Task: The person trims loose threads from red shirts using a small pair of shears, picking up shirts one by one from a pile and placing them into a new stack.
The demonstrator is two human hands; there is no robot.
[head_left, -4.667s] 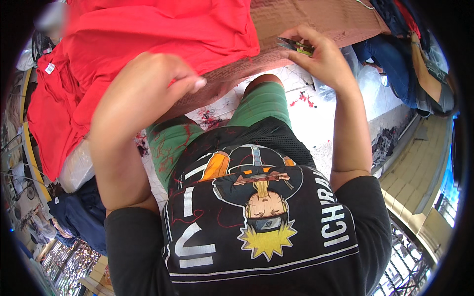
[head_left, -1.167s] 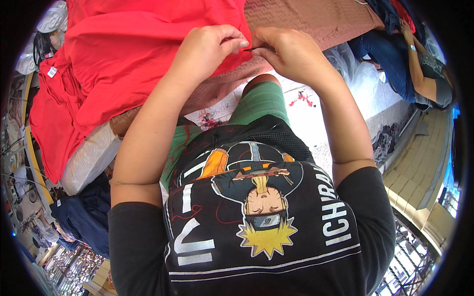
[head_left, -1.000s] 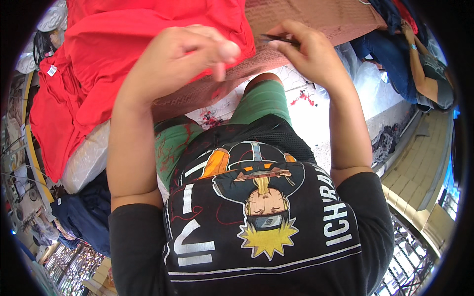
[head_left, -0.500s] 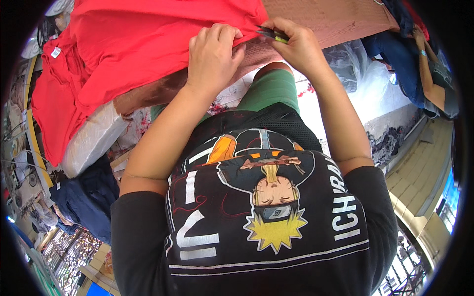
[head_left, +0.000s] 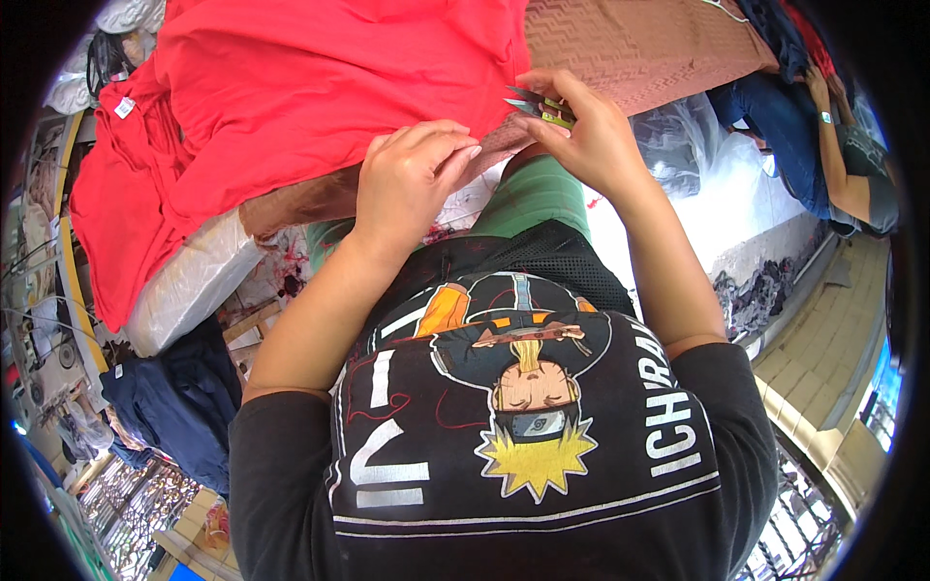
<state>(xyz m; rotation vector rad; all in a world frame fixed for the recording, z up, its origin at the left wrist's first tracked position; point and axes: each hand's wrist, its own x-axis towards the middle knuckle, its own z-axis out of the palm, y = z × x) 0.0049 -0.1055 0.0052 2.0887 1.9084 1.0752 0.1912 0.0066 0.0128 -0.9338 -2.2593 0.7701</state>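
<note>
A red fabric garment (head_left: 329, 87) spreads over the brown-covered table (head_left: 644, 53) and hangs past its front edge. My right hand (head_left: 603, 140) is closed round thread snips (head_left: 554, 111) with dark blades and a yellow-green handle. Their blades point left, parted at the tips, just off the red fabric. My left hand (head_left: 407, 184) is at the garment's front edge, thumb and fingertips pinched together. Whatever may be in that pinch is too small to make out. The fingertips look slightly apart from the cloth.
More red cloth (head_left: 121, 194) with a white label drapes at the left, beside a plastic-wrapped bundle (head_left: 189, 281). Dark navy clothing (head_left: 179, 397) is piled below. Clear plastic (head_left: 678, 140) hangs right of my leg. Another person's arm (head_left: 841, 165) shows at far right.
Both hands have come down toward me, away from the red fabric they were touching. The snips moved with my right hand and their blades now show more. My left hand is off the cloth edge.
</note>
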